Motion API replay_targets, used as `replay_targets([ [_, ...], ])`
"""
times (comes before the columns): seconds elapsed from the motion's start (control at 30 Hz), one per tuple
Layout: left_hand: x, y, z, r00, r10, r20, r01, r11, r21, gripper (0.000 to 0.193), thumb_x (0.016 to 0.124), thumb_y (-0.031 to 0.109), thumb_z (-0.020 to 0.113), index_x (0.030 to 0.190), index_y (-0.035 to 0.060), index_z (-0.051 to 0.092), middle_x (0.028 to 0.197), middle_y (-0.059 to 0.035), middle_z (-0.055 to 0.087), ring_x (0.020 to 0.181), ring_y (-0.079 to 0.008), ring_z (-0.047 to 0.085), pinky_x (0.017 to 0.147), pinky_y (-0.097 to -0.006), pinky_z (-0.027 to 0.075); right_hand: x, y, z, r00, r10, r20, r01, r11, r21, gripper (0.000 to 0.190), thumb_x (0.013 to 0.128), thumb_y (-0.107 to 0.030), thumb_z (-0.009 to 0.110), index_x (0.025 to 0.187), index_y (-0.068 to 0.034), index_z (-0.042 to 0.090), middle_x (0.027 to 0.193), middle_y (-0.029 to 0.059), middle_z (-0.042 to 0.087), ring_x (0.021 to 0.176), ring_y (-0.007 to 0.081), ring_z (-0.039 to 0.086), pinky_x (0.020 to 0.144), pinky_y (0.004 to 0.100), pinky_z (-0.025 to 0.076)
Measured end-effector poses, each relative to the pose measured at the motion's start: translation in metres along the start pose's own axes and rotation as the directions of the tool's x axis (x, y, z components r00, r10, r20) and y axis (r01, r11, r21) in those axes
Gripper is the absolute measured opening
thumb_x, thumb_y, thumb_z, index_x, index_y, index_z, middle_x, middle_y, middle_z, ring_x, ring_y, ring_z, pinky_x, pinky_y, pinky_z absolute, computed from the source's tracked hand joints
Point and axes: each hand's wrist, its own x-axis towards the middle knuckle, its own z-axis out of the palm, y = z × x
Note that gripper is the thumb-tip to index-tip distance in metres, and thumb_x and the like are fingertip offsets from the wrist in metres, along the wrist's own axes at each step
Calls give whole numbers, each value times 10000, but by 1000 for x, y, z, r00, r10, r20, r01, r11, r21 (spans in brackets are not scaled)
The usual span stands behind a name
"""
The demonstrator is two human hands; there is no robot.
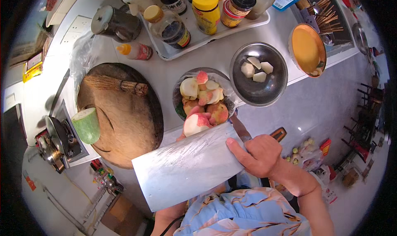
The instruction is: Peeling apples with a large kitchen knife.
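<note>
My right hand (259, 155) grips a large cleaver (189, 164), its broad blade lying across the view in front of me. Behind the blade's upper edge, my left hand (198, 111) holds a partly peeled peach (196, 124); most of that hand is hidden. A bowl lined with clear plastic (229, 83) sits just beyond, holding several reddish fruits and cut pieces. To its right, a steel bowl (259, 94) contains several pale fruit chunks (260, 77). On the left, a round wooden chopping block (130, 121) carries a chunk of green-skinned gourd (86, 125) and a bundled straw brush (113, 83).
A white tray (211, 38) of jars and bottles stands at the back, near a small squeeze bottle (135, 51) and a metal pot (116, 23). An orange bowl (307, 49) rests near the counter's right edge. A stove with pans (59, 135) is at far left.
</note>
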Motion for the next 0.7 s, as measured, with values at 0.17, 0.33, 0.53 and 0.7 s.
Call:
replay_targets([
  [0.17,8,0,-45,879,-141,-456,235,959,157,453,952,278,657,1372,168,527,1394,-236,545,1263,-409,557,1088,-598,456,8,1,2,998,-61,-27,60,997,-53,519,675,-104,658,1189,-64,718,651,-20,437,536,125,485,487,269,382],
  [0.33,-2,-8,-39,983,-26,-182,31,999,22,405,973,269,634,1352,171,531,1396,-224,544,1248,-419,546,1057,-577,479,10,0,3,998,-52,-40,51,998,-39,512,682,-97,657,1189,-62,717,654,-18,446,540,128,492,485,274,384],
  [0.53,8,-3,-46,967,5,256,17,996,-82,436,980,293,622,1369,130,512,1393,-230,542,1268,-421,529,1047,-566,477,3,5,8,999,-22,-25,22,1000,-14,501,692,-99,659,1189,-62,711,649,-17,432,539,145,497,474,296,384],
  [0.7,7,-2,-66,895,14,446,-8,1000,-16,568,948,386,645,1413,104,481,1367,-226,558,1276,-391,536,1039,-500,490,-5,10,20,999,40,-7,-40,999,-14,465,715,-98,683,1178,-61,704,637,-4,431,539,169,513,470,327,389],
])
